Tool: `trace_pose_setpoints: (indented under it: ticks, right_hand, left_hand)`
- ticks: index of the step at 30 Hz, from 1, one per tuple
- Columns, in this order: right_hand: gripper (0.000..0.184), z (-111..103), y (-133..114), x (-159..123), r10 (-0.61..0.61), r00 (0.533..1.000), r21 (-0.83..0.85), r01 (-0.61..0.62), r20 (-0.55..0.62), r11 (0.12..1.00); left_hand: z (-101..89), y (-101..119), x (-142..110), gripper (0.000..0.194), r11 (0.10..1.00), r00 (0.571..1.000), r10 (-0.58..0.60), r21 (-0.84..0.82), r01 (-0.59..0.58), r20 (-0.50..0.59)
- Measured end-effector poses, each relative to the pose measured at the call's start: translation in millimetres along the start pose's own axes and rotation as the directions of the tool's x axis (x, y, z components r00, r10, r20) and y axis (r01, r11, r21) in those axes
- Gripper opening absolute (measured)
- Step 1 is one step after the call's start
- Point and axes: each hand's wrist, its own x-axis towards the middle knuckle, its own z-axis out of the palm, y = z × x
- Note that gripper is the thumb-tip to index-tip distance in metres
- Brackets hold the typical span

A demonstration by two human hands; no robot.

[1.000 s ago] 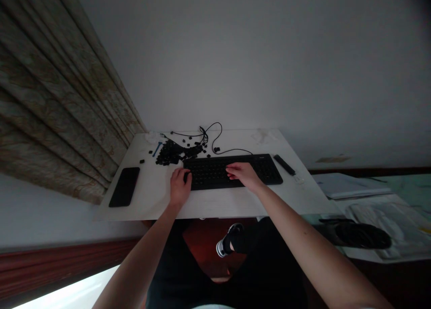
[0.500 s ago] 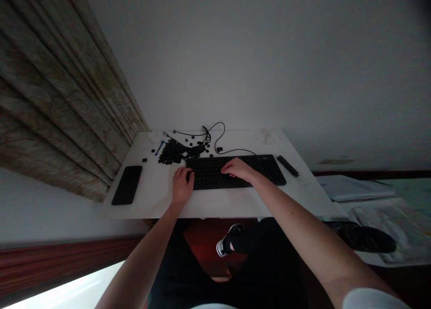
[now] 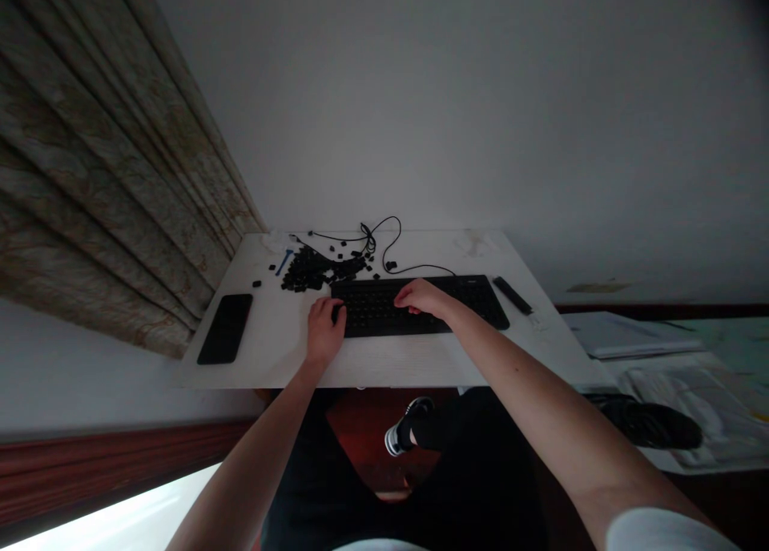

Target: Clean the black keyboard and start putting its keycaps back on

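A black keyboard [image 3: 462, 299] lies across a small white table [image 3: 384, 363]. My left hand [image 3: 323, 331] grips the keyboard's left end, thumb on its top edge and fingers curled round the side. My right hand [image 3: 420, 295] rests over the middle rows with its fingers bent down onto the keys; whether it pinches a key cannot be made out. A heap of loose black keycaps [image 3: 312, 269] sits just behind the keyboard's left end, beside a small blue tool [image 3: 283, 262].
A black phone [image 3: 226, 327] lies at the table's left front. The keyboard's black cable [image 3: 384, 247] coils at the back. A slim black bar [image 3: 512, 294] lies right of the keyboard. Curtains hang at left; a second surface with papers [image 3: 637, 336] stands to the right.
My right hand slid left along the keyboard, from right of centre to the middle rows. The left hand kept its hold on the left end.
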Motion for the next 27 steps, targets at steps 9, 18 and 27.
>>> trace_pose_setpoints:
  ticks: [9, 18, 27]
  right_hand:
    - [0.005, -1, 0, 2, 0.042, 0.999, 0.010, -0.042, 0.008, 0.999]
    - [0.005, -2, -2, 5, -0.007, 0.997, -0.032, 0.010, 0.077, 0.999]
    - [0.012, -10, -14, -1, 0.016, 0.986, -0.082, -0.003, 0.166, 0.997]
  left_hand:
    - [0.0, 1, 0, 0.013, 1.000, 1.000, -0.009, 0.018, 0.009, 0.016]
    - [-1.5, 3, 0, 0.013, 1.000, 0.999, -0.008, 0.027, 0.007, 0.032]
    - [-1.0, 2, 1, 0.012, 1.000, 1.000, -0.016, 0.013, 0.016, 0.026]
